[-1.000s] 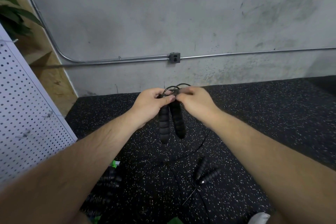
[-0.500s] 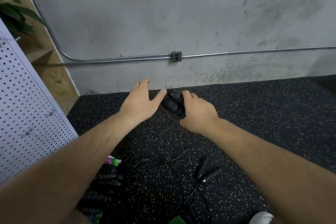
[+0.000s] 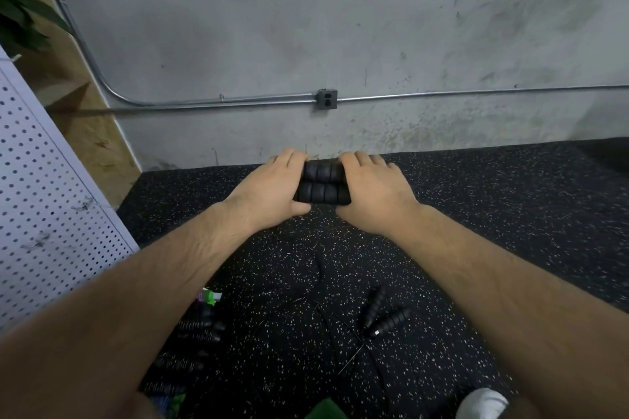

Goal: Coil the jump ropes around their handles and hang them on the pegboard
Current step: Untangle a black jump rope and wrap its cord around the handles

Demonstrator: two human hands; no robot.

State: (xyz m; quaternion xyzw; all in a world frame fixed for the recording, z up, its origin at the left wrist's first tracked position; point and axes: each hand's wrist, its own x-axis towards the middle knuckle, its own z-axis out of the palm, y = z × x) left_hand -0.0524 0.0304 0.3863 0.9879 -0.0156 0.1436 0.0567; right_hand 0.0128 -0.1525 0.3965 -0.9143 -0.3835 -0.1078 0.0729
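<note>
Two black ribbed jump-rope handles [image 3: 322,184] lie side by side, held level in front of me. My left hand [image 3: 272,187] grips their left ends and my right hand [image 3: 371,190] grips their right ends. Their thin black rope [image 3: 318,269] hangs down toward the floor and is hard to trace. A second pair of black handles [image 3: 383,315] with its rope lies loose on the floor below. The white pegboard [image 3: 51,201] stands at the left.
Several more coiled ropes with black handles [image 3: 194,333] lie on the speckled rubber floor [image 3: 510,214] by the pegboard's foot. A concrete wall with a metal conduit and outlet [image 3: 327,99] is ahead. A plant [image 3: 20,17] sits at upper left.
The handles went from hanging upright to lying level. My left hand let go briefly, then took hold of their left ends; my right hand shifted to the right ends.
</note>
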